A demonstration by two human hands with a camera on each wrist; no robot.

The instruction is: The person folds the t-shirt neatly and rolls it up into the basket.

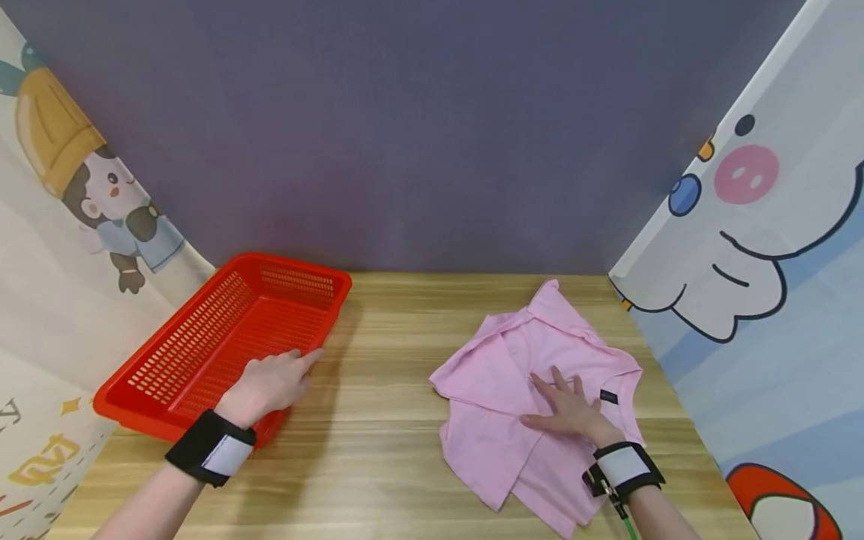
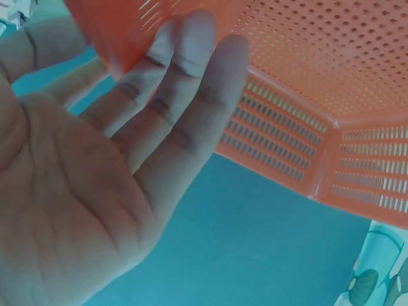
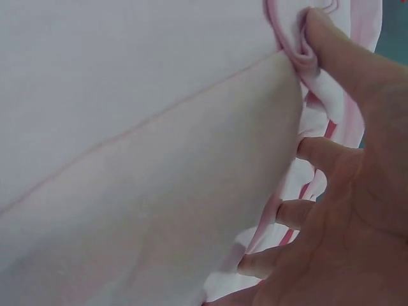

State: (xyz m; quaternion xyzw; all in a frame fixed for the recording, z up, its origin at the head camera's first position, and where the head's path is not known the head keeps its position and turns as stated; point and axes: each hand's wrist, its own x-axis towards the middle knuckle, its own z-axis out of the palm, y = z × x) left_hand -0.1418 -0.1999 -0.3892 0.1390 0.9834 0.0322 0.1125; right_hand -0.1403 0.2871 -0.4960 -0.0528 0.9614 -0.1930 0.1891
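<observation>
A red plastic basket (image 1: 223,360) with slotted walls stands on the left of the table. My left hand (image 1: 273,382) holds its right-hand rim: in the left wrist view several fingers (image 2: 191,121) reach down inside the wall, with the thumb on the outer side. A pink shirt (image 1: 540,337) lies partly folded and rumpled on the right, a dark label at its collar. My right hand (image 1: 570,412) rests on the shirt with fingers spread. In the right wrist view the fingertips of the right hand (image 3: 357,191) touch the pink fabric, the thumb at a fold.
The wood-grain table (image 1: 391,420) runs between basket and shirt. A dark grey panel (image 1: 418,135) rises behind it. Printed cartoon curtains stand at both sides, the left curtain (image 1: 40,262) close along the basket and the right curtain (image 1: 763,315) near the shirt.
</observation>
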